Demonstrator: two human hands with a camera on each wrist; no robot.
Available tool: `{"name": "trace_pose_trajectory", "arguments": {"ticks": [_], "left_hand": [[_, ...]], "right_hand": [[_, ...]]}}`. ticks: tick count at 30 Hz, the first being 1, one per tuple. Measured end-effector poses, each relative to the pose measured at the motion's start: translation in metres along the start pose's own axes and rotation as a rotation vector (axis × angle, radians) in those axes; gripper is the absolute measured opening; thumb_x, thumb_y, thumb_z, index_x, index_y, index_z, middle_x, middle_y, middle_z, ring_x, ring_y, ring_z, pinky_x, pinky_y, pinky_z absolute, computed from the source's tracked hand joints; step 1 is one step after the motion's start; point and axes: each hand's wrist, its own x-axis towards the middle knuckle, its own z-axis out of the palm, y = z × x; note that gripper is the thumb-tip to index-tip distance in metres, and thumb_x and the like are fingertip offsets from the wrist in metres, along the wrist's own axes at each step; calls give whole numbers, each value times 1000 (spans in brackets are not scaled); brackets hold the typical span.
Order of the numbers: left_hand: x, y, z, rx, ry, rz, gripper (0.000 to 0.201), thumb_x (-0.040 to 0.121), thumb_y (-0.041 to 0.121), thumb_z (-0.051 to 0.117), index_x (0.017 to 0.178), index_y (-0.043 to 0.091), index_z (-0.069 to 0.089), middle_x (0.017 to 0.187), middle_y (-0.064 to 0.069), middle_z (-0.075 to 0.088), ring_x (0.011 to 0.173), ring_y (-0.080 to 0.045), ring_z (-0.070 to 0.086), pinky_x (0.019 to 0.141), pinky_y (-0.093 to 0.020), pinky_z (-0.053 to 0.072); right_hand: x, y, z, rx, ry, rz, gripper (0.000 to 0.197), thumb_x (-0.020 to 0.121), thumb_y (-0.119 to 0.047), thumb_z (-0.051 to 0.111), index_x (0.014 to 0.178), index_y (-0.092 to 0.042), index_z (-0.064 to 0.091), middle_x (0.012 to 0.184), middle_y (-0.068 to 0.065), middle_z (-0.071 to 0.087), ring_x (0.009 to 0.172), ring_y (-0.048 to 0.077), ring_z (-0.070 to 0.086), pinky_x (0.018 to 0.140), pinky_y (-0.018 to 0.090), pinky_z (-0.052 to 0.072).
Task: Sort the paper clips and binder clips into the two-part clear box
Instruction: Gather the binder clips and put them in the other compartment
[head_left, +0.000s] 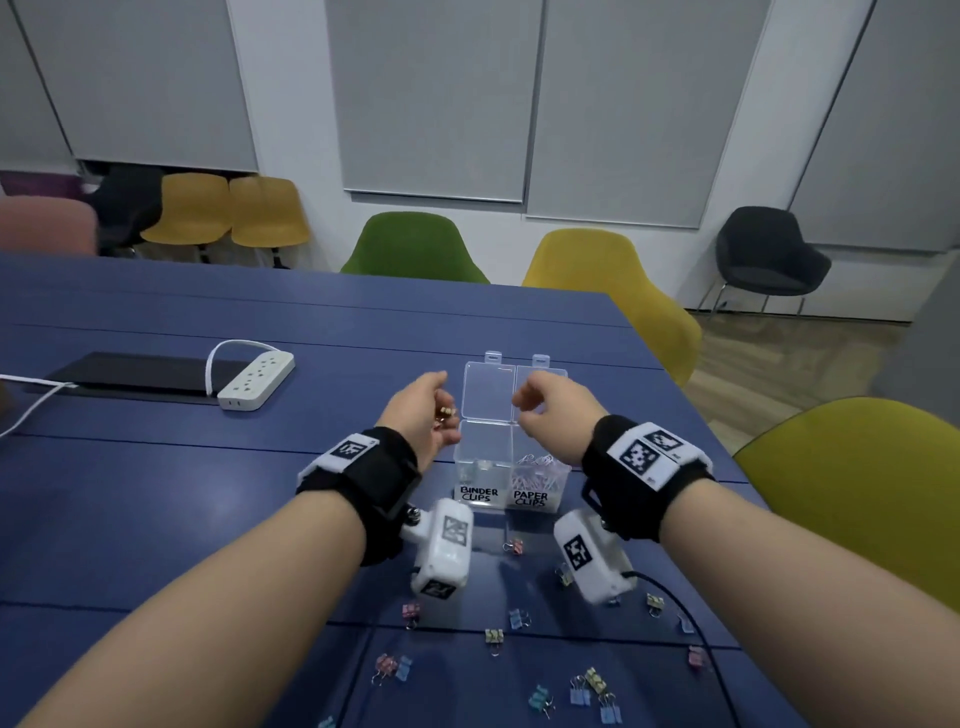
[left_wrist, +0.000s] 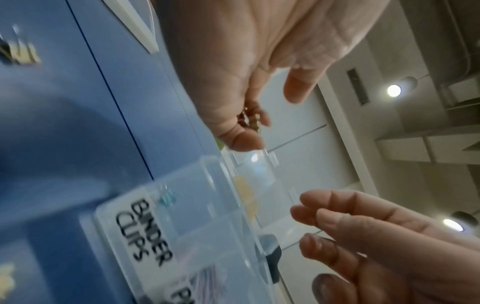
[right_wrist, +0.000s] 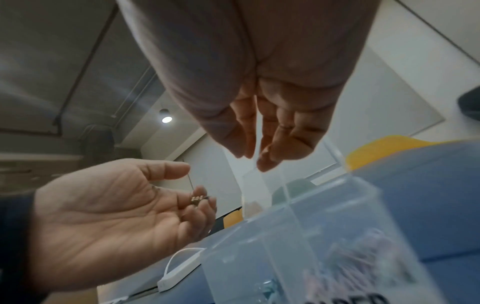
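**Binder clip held at the box: handling and orientation**

The left hand (head_left: 423, 415) holds one small binder clip (head_left: 444, 414) against its curled fingers (right_wrist: 200, 207), with the thumb apart from them. The hand hovers just beside the left wall of the two-part clear box (head_left: 483, 457), above the worktop (head_left: 156, 493). The right hand (head_left: 550, 415) hangs over the compartment labelled PAPER CLIPS; its fingers are loosely bent, slightly apart, and hold nothing.

Handling, as judged:
- The clip is light, rigid metal with sprung wire handles. It will not deform, but it is smooth and can slip from an open palm.
- Take hold across the flat body faces, not the wire loops, which pivot.
- The box is light, thin-walled plastic. A knock could shift it, so release from above without touching the rim.

Orientation: the held clip is too small and blurred for its long axis or its heading to be read.

Location: the box stands toward the right edge of the worktop, labels facing the near edge, both lids open toward the far edge. The BINDER CLIPS compartment is on the left. Loose binder clips (head_left: 494, 636) lie scattered along the near edge.
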Motion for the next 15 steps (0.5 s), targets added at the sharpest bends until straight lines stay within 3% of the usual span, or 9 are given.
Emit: {"name": "trace_pose_trajectory", "arguments": {"ticks": [3, 5, 7, 11, 13, 15], "left_hand": [[2, -10, 19, 22, -38, 61, 40, 96, 27, 44, 58, 13, 41, 61, -4, 43, 57, -17, 41, 57, -27, 35], [1, -15, 28, 234, -63, 131, 40, 91, 35, 44, 57, 15, 44, 68, -6, 52, 67, -20, 47, 63, -29, 33], [2, -17, 31, 402, -92, 169, 38, 87, 42, 44, 57, 18, 47, 84, -8, 59, 83, -21, 51, 73, -31, 34], [-1, -8, 24, 495, -110, 257, 39, 98, 30, 39, 62, 20, 51, 96, -7, 62, 100, -22, 56, 85, -31, 33], [-6, -1, 10, 623, -38, 340, 30, 94, 24, 45, 66, 19, 53, 89, -5, 60, 90, -22, 55, 78, -29, 37], [-8, 3, -14, 847, 110, 388, 15, 90, 15, 51, 76, 17, 55, 87, -3, 60, 85, -22, 54, 75, -26, 39]], "right_hand": [[-22, 26, -8, 50, 50, -13, 10, 88, -8, 52, 91, -16, 58, 93, 0, 61, 74, 16, 53, 67, 21, 39], [-35, 46, -15, 26, 57, 1, 13, 86, -7, 54, 84, -19, 57, 86, -4, 61, 78, 18, 55, 70, 22, 40], [-47, 62, -22, 45, 61, 41, 20, 85, -5, 53, 76, -23, 55, 74, -7, 58, 73, 19, 57, 62, 21, 41], [-70, 87, -37, 108, 61, 148, 21, 85, -1, 50, 69, -16, 53, 65, 3, 56, 59, 22, 56, 47, 24, 43], [-83, 99, -43, 113, -55, 243, 16, 85, -2, 52, 72, -12, 52, 69, 12, 57, 60, 27, 55, 48, 28, 45], [-98, 109, -46, 58, -268, 362, 11, 84, -12, 63, 83, -13, 52, 80, 18, 57, 64, 29, 56, 52, 32, 47]]}}
